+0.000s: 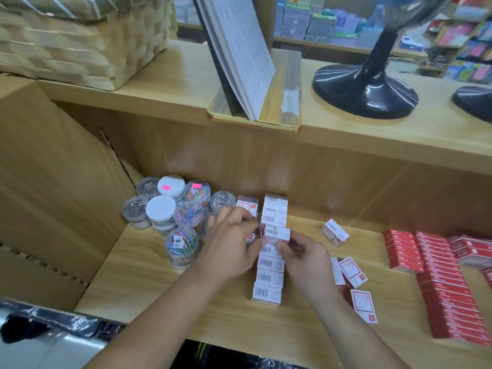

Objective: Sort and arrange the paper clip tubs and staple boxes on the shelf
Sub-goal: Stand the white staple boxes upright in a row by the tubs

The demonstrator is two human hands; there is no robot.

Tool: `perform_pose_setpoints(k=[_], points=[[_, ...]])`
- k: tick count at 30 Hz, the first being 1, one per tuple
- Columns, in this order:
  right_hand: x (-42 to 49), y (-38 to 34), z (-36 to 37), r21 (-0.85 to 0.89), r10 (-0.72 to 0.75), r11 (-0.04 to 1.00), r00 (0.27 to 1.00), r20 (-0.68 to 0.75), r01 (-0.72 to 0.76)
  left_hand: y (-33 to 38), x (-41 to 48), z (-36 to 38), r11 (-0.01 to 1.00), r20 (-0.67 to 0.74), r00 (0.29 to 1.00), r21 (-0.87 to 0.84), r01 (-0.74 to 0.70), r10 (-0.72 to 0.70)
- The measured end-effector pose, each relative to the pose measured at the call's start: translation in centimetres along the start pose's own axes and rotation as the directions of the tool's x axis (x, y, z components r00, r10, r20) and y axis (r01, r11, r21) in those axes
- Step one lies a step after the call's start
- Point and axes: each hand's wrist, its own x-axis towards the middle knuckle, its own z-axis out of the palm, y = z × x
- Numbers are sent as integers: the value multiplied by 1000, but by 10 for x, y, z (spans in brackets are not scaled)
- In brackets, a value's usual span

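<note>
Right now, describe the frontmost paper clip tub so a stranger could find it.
On the lower wooden shelf, round tubs cluster at the left. The frontmost tub stands beside the left hand. It holds coloured clips and alone bears a white handwritten tag, not a pink sticker.

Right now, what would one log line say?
right hand: pinches staple box | left hand: beside it, blurred | below: box row | tubs: clustered left

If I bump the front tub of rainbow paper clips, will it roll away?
Upright on its flat base, the round clear plastic tub of coloured paper clips would probably just slide. Knocked sideways, its round wall would likely roll. Looks full, so perhaps heavyish.
</note>
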Motion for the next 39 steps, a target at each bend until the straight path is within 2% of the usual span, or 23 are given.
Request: perform_pose_setpoints(k=[5,8,12,15,18,20,22,24,26,29,31,33,34,37,39], points=[[0,-1,4,-245,-30,969,999,44,40,2,-1,7,999,-19,1000,38,-13,14],[-1,-2,5,-319,-47,946,997,57,63,4,-1,5,998,-20,999,60,-37,38],[-4,-6,-4,-240,-12,970,994,107,37,7,-3,-3,998,47,999,61,-14,11],[-9,-3,-36,-162,32,986,999,-1,-32,19,-11,-13,999,-47,999,31,19,-17],[-21,7,-83,-168,37,984,987,-154,-63,51,-16,-13,995,-180,980,-47,-94,84],[-25,24,-109,-304,38,947,976,-215,-104,84,-14,-8,975,-86,983,-138,-175,165],[-27,46,-125,-450,38,883,977,-210,-131,121,-6,4,977,125,975,-128,-170,186],[-25,66,-130,-501,84,852,984,-159,-154,149,6,23,994,323,941,13,-108,99],[-22,78,-130,-509,109,848,988,-108,-150,164,17,43,992,444,896,107,-60,6],[-18,79,-134,-492,87,861,990,-107,-129,169,23,60,997,495,866,61,53,-76],[-18,74,-136,-496,96,860,993,-73,-119,164,19,58,989,453,889,-96,114,-58],[-17,73,-137,-505,99,857,994,-34,-103,157,11,46,934,403,914,-303,189,-54],[-17,72,-136,-511,94,854,995,-27,-95,154,5,39,868,386,918,-421,264,-92],[-15,70,-131,-504,65,860,997,-41,-77,146,-10,14,559,385,889,-693,455,-246],[-13,68,-125,-444,47,894,998,-47,-63,139,-19,-4,477,371,889,-751,458,-268]])
